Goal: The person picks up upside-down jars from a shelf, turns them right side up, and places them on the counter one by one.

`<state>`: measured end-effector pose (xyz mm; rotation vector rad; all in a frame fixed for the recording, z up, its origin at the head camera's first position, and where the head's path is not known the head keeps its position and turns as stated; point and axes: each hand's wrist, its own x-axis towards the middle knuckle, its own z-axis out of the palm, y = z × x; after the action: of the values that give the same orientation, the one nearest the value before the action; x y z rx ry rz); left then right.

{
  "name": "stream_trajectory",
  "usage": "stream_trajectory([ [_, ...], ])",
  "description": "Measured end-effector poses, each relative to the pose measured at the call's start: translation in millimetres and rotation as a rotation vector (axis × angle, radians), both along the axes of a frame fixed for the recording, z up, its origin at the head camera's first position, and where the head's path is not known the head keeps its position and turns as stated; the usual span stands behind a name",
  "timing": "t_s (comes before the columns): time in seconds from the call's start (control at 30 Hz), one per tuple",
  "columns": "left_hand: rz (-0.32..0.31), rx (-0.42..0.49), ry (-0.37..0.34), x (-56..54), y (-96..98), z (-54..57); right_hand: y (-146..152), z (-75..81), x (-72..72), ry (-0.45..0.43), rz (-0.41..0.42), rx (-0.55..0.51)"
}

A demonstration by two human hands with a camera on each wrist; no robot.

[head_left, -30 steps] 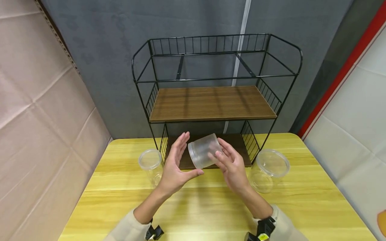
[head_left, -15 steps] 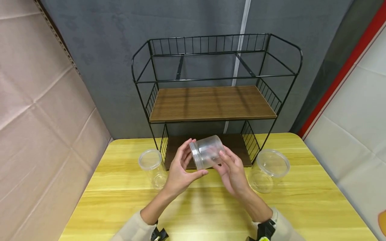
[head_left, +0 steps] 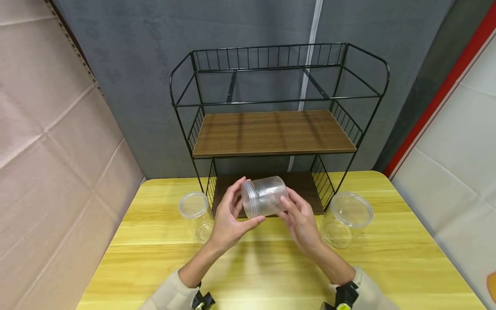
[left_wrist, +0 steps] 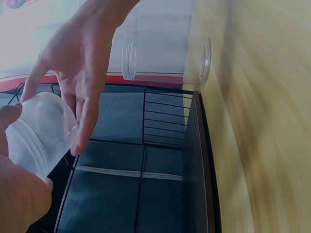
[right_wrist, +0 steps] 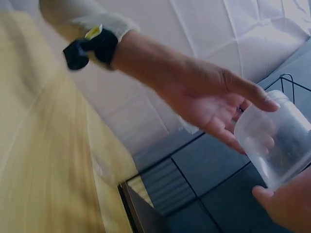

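Observation:
A clear plastic jar (head_left: 267, 196) lies on its side in the air between both hands, before the rack's lower tier. Its ridged screw end points left and its base right. My left hand (head_left: 229, 217) grips the ridged end, thumb below and fingers behind. With thumb and fingers, my right hand (head_left: 304, 219) holds the base end. In the left wrist view the jar (left_wrist: 46, 128) shows frosted and see-through between the two hands. The right wrist view has the left thumb (right_wrist: 265, 99) along the jar's ridged end.
Behind the hands stands a black wire rack (head_left: 277, 102) with a brown middle shelf (head_left: 275, 133) and a lower shelf (head_left: 228, 185). A tall clear jar (head_left: 193, 206) stands left on the wooden table (head_left: 155, 241), a wider one (head_left: 350, 210) right. Grey cloth (head_left: 135, 86) hangs behind.
The left hand has come in to the right and closed round the jar's ridged end. The jar has turned slightly toward level; the right hand keeps its hold.

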<state>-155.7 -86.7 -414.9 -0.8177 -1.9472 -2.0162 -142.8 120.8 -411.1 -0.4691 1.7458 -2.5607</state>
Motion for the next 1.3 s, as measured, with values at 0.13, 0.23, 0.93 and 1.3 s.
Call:
stream_trajectory([
  [0.13,0.007,-0.017,0.003,-1.3,-2.7,1.3,8,-0.4,1.4,0.098,-0.135,0.288],
  [0.23,0.005,-0.028,0.006,-2.4,-4.8,2.3,15,0.1,2.0,0.204,-0.203,0.440],
  [0.93,0.093,-0.421,-0.096,-10.8,-20.8,-3.7,97,50.5,-14.5,0.691,-0.768,0.793],
  [1.3,0.138,-0.599,-0.035,-14.9,-22.5,-12.3,123,68.6,-29.4,0.556,-0.786,0.765],
])
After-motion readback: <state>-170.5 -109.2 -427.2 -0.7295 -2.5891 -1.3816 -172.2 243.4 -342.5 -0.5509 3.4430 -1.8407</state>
